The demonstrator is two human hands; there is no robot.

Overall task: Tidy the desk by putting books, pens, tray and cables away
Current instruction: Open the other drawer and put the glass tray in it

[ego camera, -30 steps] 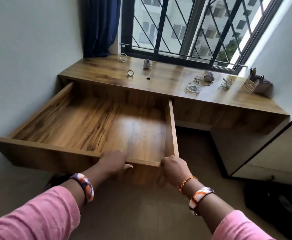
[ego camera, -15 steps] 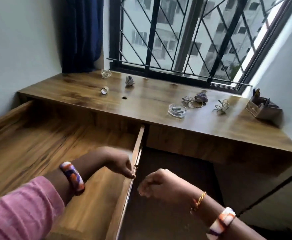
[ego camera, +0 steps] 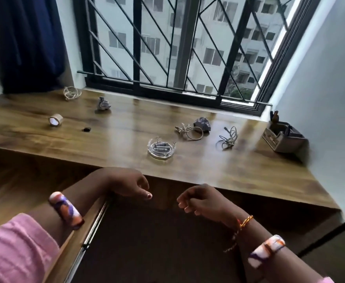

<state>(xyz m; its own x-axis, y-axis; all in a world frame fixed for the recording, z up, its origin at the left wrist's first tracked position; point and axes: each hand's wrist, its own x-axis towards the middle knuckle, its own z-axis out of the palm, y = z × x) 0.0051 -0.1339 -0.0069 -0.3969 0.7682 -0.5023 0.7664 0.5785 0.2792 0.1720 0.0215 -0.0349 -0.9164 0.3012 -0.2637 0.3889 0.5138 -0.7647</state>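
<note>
Hovering low in frame, left hand (ego camera: pixel 129 183) and right hand (ego camera: pixel 201 199) loosely curled, grasping nothing — drawer (ego camera: pixel 24 193) open at lower left. Best reaching centre for glass tray (ego camera: pixel 161 147), lifting level — cable (ego camera: pixel 227 137) at centre right.

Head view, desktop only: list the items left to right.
Roll of beige tape → pale coiled cord → small black piece → crumpled grey-purple wad → clear glass tray → grey coiled cable → wooden pen holder.
</note>
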